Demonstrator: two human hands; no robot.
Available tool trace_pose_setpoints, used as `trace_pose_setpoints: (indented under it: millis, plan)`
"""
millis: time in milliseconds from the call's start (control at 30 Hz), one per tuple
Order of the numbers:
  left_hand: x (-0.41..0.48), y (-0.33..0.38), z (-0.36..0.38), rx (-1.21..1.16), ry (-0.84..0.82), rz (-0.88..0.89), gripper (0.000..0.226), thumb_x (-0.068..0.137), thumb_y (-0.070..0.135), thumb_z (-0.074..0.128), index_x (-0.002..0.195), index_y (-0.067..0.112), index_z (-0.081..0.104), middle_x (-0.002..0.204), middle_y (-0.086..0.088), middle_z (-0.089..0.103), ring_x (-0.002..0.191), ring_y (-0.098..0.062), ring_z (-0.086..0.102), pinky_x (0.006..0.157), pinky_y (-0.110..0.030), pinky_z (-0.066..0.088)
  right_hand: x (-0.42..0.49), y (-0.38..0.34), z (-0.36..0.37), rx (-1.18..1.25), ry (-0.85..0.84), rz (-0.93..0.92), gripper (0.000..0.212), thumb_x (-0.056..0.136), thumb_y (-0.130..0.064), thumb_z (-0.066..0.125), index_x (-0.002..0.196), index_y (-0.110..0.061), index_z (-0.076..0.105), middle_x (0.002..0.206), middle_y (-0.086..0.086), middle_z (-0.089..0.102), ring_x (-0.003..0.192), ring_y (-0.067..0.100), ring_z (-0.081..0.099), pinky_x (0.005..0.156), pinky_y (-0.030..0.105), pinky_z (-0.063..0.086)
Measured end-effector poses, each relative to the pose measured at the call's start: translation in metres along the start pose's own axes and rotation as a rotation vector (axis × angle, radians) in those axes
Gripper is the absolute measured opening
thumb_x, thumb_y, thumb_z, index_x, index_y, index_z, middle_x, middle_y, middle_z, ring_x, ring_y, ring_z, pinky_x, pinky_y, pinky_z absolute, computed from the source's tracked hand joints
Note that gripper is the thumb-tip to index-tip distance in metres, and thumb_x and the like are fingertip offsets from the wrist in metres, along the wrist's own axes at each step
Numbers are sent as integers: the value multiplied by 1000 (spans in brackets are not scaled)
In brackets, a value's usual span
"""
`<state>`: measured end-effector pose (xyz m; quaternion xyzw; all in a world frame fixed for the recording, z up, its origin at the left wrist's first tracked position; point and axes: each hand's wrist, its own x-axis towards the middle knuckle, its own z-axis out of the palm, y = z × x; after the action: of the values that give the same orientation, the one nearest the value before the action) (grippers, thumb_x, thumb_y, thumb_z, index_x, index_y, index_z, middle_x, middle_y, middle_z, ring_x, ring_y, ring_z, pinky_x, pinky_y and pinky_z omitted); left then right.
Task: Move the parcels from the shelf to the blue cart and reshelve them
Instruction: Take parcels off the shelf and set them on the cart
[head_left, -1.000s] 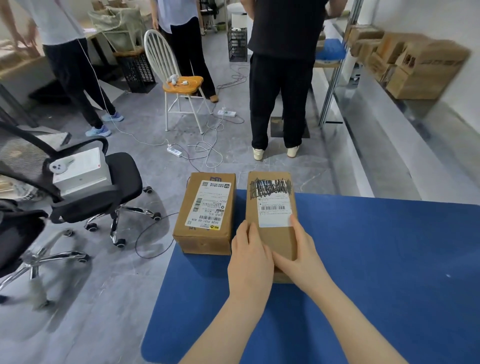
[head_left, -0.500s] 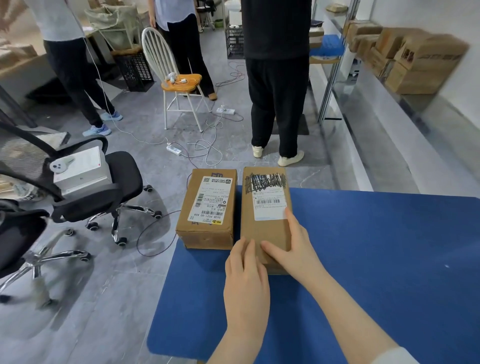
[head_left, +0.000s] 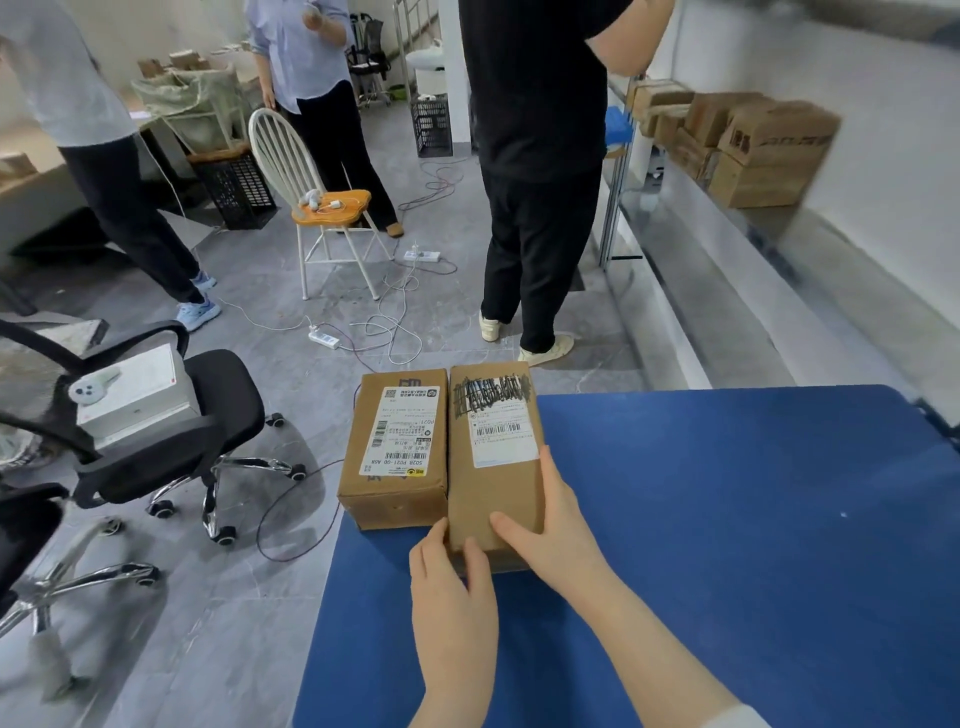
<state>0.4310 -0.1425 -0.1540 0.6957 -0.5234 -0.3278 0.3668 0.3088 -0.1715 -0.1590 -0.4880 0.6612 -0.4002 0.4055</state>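
Two cardboard parcels lie side by side at the far left corner of the blue cart (head_left: 727, 519). The left parcel (head_left: 397, 447) carries a white shipping label. The right parcel (head_left: 493, 457) has a label with black scribble over it. My left hand (head_left: 452, 582) touches the near end of the right parcel with its fingertips. My right hand (head_left: 550, 525) rests against that parcel's near right corner, thumb on its top. More parcels (head_left: 753, 145) sit on the shelf (head_left: 727, 270) at the right.
A person in black (head_left: 535, 156) stands just beyond the cart by the shelf. Two more people stand at the back left. A white chair (head_left: 322, 208), black office chairs (head_left: 156, 431) and loose cables (head_left: 389, 322) occupy the floor on the left.
My hands have slid back from the top of the right parcel to its near end. The parcel now lies flush against the left one. My head has tilted up.
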Motion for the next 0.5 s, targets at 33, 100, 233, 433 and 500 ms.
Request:
trace_pose_setpoints:
  millis: [33, 100, 233, 433, 500]
  plan:
    - [2, 0, -1, -24, -7, -25, 38, 97, 31, 48, 134, 23, 44, 123, 8, 47, 94, -4, 52, 74, -25, 39, -2, 0, -1, 0, 7, 2, 97, 78, -49, 69, 147, -45, 1, 147, -11, 27, 129, 6, 33, 103, 35, 42]
    - [2, 0, -2, -55, 18, -49, 37, 95, 29, 51, 131, 22, 47, 122, 4, 48, 99, -6, 52, 80, -27, 38, -11, 2, -6, 15, 43, 23, 97, 79, -52, 67, 147, -47, -2, 149, -18, 20, 128, -1, 26, 100, 26, 35]
    - [-8, -1, 6, 109, 163, 219, 39, 82, 6, 67, 120, 6, 58, 121, -19, 55, 109, -38, 49, 89, -45, 40, -50, 19, -45, 44, 186, 80, 92, 83, -50, 63, 147, -48, -2, 152, -22, 10, 130, -8, 15, 102, 21, 23]
    - [-74, 69, 43, 239, 72, 569, 36, 79, 16, 56, 109, -2, 64, 109, -26, 61, 99, -49, 56, 78, -58, 44, -162, 41, -166, -41, 507, 217, 87, 85, -48, 62, 150, -39, 5, 155, -12, 14, 140, 5, 18, 105, 27, 25]
    - [-112, 98, 61, 200, -24, 642, 32, 84, 13, 58, 113, -2, 61, 115, -26, 58, 103, -48, 54, 80, -58, 44, -210, 42, -208, -78, 635, 226, 86, 84, -48, 62, 151, -36, 9, 155, -11, 17, 139, 5, 20, 105, 26, 25]
